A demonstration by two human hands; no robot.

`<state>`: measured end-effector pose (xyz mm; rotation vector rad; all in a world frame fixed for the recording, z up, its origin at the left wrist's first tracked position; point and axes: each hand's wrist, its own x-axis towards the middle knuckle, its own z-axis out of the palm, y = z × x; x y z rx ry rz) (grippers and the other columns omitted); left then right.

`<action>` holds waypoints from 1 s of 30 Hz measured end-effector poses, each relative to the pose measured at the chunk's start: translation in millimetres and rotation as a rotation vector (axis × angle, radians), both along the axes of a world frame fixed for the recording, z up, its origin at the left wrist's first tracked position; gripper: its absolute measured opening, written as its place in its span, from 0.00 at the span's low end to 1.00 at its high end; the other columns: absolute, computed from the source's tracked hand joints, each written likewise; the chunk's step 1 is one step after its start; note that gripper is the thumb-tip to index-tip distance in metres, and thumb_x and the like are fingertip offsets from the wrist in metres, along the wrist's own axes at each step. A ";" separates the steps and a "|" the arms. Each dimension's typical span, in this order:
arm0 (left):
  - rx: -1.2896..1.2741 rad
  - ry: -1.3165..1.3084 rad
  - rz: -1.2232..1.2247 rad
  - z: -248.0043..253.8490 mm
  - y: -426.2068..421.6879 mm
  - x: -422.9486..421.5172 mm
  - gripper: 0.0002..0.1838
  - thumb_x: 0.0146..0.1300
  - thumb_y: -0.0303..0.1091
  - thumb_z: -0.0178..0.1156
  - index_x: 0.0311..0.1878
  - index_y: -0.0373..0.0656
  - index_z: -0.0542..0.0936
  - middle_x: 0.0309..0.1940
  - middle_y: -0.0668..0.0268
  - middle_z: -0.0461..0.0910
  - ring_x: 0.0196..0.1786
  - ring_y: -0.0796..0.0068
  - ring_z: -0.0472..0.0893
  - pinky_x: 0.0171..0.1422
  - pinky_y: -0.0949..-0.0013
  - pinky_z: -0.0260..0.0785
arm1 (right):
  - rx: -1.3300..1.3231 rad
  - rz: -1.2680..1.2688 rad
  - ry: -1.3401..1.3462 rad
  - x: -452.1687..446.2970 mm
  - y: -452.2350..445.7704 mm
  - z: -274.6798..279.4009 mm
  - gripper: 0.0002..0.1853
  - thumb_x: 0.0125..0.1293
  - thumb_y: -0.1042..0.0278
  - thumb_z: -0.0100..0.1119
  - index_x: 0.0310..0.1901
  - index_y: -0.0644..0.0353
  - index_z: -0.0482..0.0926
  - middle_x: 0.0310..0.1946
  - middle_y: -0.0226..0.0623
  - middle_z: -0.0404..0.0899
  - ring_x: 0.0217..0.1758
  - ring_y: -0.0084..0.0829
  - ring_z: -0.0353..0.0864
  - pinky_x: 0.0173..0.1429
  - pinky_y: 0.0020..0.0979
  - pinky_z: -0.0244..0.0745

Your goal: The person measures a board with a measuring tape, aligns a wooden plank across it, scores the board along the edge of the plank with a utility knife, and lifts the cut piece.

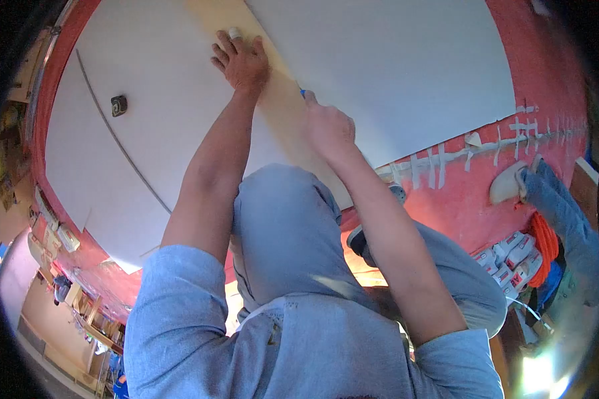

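My left hand (245, 65) lies flat with fingers spread on a long pale-yellow board (279, 100), which rests on large white sheet material (399, 73). One of its fingers has a white wrap at the tip. Near the board's right edge, my right hand (329, 126) is closed on a slim blue tool (303, 92) that looks like a utility knife. Its thin tip meets the edge of the board, while most of its body is hidden in my grip. My bent knee (279, 193) is over the lower part of the board.
A small black tape measure (118, 105) and a long dark curved strip (116, 136) lie on the white sheet at left. Beneath is a red surface (446, 206) with strips of pale tape. At right are jeans (559, 219), an orange coil (544, 249) and several white packages (512, 259).
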<state>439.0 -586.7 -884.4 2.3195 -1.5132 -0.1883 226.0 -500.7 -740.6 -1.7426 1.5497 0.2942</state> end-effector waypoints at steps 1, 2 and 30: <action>0.000 -0.013 -0.003 -1.6 1.1 0.8 0.44 0.80 0.65 0.44 0.86 0.42 0.57 0.89 0.48 0.46 0.87 0.28 0.45 0.88 0.28 0.33 | -0.004 -0.021 -0.008 -3.7 7.0 -0.3 0.30 0.73 0.68 0.51 0.77 0.54 0.71 0.40 0.57 0.90 0.46 0.58 0.92 0.53 0.59 0.85; -0.008 -0.021 -0.011 -2.3 -1.4 -1.0 0.44 0.80 0.66 0.43 0.86 0.42 0.57 0.89 0.48 0.46 0.87 0.28 0.46 0.88 0.29 0.32 | -0.004 -0.025 -0.007 -6.8 11.3 -1.9 0.30 0.73 0.68 0.51 0.77 0.54 0.71 0.40 0.57 0.90 0.46 0.58 0.92 0.53 0.59 0.85; -0.001 -0.063 -0.014 -6.9 -0.7 -1.4 0.44 0.81 0.65 0.42 0.84 0.38 0.59 0.88 0.48 0.47 0.85 0.25 0.49 0.88 0.31 0.37 | -0.002 0.060 0.123 -79.7 125.7 5.9 0.36 0.70 0.67 0.56 0.81 0.49 0.65 0.32 0.53 0.88 0.35 0.55 0.91 0.39 0.57 0.85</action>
